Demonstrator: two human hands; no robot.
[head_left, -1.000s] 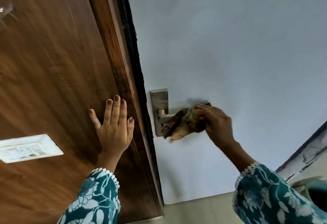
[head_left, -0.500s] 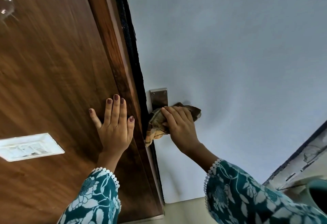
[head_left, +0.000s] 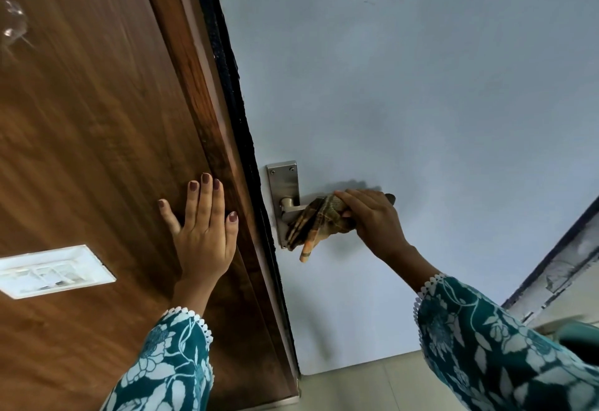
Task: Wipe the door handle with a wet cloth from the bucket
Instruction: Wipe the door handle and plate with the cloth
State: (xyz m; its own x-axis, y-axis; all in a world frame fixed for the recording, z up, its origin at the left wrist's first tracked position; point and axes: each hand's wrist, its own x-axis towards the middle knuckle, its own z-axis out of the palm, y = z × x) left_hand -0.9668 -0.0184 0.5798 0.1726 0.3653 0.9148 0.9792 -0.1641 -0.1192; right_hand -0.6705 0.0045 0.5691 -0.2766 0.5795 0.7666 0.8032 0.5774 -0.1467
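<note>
Left hand (head_left: 202,235) flat on wood panel (head_left: 81,151), right of switch plate (head_left: 48,271). Right hand (head_left: 372,219) presses cloth (head_left: 319,219) around handle (head_left: 290,206) on door (head_left: 421,86).

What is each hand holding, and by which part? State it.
The right hand has its grip on the cloth, bunched around the handle's lever. The left hand holds nothing; it lies flat on the wood panel.

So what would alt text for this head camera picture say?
A right hand rubs a brown patterned cloth along a metal door handle on a pale door, while the left hand rests flat on the wooden frame beside it.
</note>
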